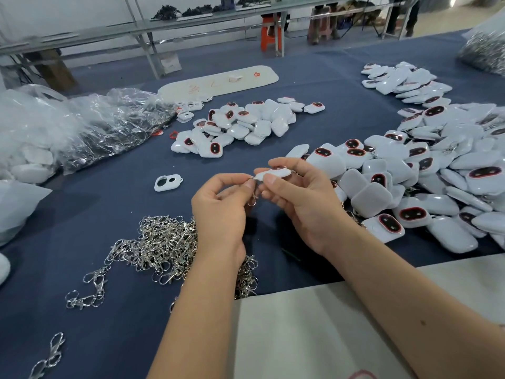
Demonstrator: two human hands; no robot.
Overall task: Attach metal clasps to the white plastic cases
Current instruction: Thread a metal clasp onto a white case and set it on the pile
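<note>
My right hand (297, 203) grips a white plastic case (274, 173) by its edges, held flat above the blue table. My left hand (222, 212) pinches a metal clasp (253, 196) at the case's left end; the clasp hangs down between my two hands. A heap of loose silver clasps (164, 246) lies under and left of my left wrist. White cases with red-rimmed dark ovals are piled at the right (426, 184) and in the middle (240, 124).
A single white shell with two holes (168, 182) lies left of my hands. Clear plastic bags (82, 124) crowd the left side. A beige board (218, 82) lies at the back, a pale sheet (328, 332) at the near edge. Another bag of metal parts (485, 50) sits far right.
</note>
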